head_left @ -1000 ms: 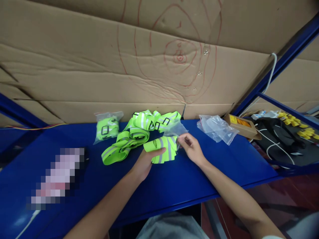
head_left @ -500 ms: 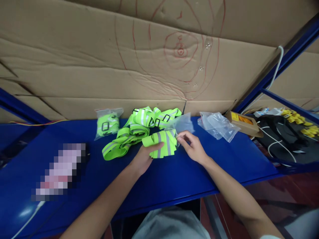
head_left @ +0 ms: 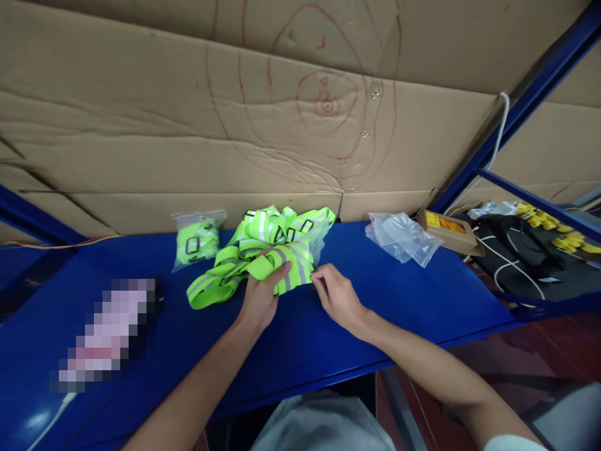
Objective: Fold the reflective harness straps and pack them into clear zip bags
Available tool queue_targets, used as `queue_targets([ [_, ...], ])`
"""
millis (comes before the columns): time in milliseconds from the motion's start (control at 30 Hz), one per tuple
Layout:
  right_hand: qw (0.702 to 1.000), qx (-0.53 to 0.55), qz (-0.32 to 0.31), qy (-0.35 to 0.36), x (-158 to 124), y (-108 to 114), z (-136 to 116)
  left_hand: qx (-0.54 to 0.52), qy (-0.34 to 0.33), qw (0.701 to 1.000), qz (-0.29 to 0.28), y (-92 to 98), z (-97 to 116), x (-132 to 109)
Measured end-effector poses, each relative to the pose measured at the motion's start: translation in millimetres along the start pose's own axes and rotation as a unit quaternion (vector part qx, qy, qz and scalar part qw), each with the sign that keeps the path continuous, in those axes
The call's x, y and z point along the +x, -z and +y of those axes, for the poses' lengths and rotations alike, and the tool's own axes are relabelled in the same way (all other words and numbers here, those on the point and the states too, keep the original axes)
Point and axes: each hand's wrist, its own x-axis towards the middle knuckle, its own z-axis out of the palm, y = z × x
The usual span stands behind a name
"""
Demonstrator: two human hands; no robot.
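Observation:
My left hand [head_left: 260, 298] grips a folded neon-green reflective band [head_left: 287, 269] with grey stripes, thumb on top. My right hand [head_left: 334, 295] pinches the mouth of a clear plastic bag [head_left: 318, 241] that lies partly over the band's right end. Behind them a heap of loose green reflective bands [head_left: 256, 241] with black buckles rests on the blue shelf [head_left: 399, 300]. One band trails left of the heap toward the front [head_left: 209, 288].
A bagged green band [head_left: 196, 240] lies at the left. A stack of empty clear bags [head_left: 402, 236] and a small cardboard box [head_left: 449, 232] sit at the right. Cardboard sheets [head_left: 188, 125] wall the back. Black items, white cable and yellow pieces [head_left: 558, 238] lie far right.
Both hands have shifted left and slightly back toward the heap. The clear bag has come down over the right end of the folded band.

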Motion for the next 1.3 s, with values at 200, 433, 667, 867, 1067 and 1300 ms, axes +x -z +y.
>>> queue_targets([
  [200,0.999,-0.003,-0.017,0.046,-2,-14,-1,0.023,-0.069,0.996,0.047,2.8,-14,9],
  [433,0.998,0.06,-0.019,-0.005,7,-33,-17,-0.021,-0.065,0.996,0.064,-1.9,-20,15],
  [667,0.995,0.052,0.085,-0.005,42,2,-28,-0.034,-0.044,0.998,0.011,-6.2,8,18],
  [867,0.979,-0.139,0.03,0.146,59,31,-6,0.085,-0.08,0.988,-0.103,4.1,-4,19],
  [1067,0.989,-0.087,-0.096,0.075,50,32,9,0.175,-0.012,0.966,-0.188,14.8,-9,16],
  [1300,0.968,0.111,-0.224,-0.019,53,47,31,0.192,0.053,0.957,-0.212,12.5,-8,16],
])
